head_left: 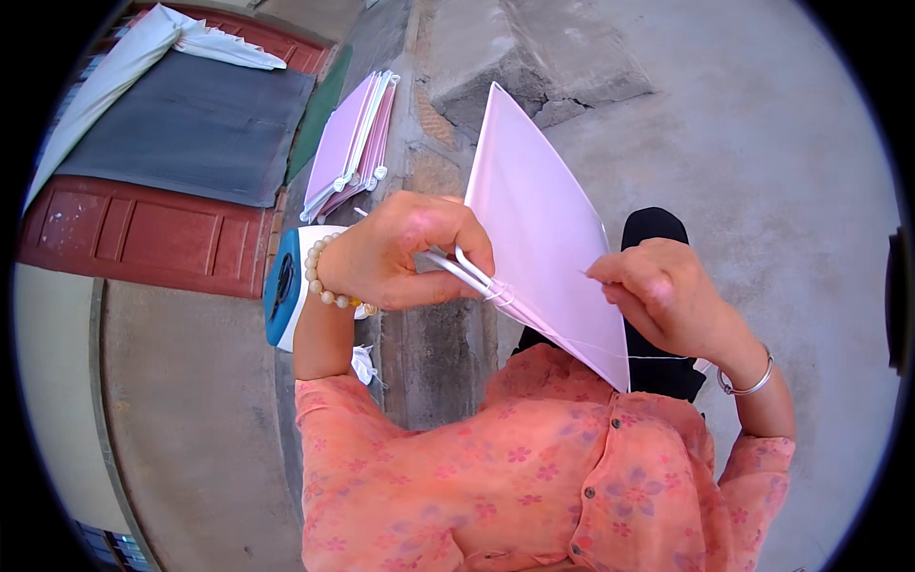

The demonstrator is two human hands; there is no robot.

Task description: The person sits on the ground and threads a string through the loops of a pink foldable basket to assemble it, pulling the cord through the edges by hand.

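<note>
A pink fabric panel (538, 191) with white rims stands tilted in front of my lap. My left hand (419, 253) is closed round white wire rods (457, 270) at the panel's near left edge. White thread (500, 294) is wound about the rods there, and a strand crosses the panel's lower part to the right. My right hand (658, 291) pinches a thin pointed tip that looks like a needle (584, 274), over the panel's right side. Most of the needle is hidden by the fingers.
Several similar pink panels (348, 143) with white frames are stacked at the left. Below them sits a blue and white container (283, 286) beside a white scrap (363, 364). A concrete step (534, 67) lies ahead; a red door (143, 229) with a dark curtain (186, 129) is far left.
</note>
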